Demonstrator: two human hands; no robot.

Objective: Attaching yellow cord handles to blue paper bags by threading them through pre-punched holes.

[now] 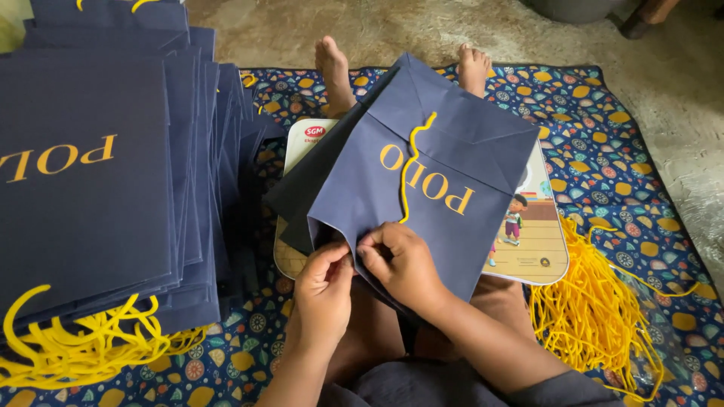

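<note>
two hands pinch one navy paper bag; one yellow cord.

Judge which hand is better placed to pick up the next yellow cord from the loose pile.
Probably the right hand: the loose cords lie on the mat on its side. The left hand is farther away, and both now pinch the bag.

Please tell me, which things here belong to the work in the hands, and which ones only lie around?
In use:
- navy paper bag, pinched at its rim by left hand and right hand
- yellow cord lying on the bag
- picture board under the bag

Lying about:
- stack of navy bags
- heap of yellow cords
- patterned mat
</note>
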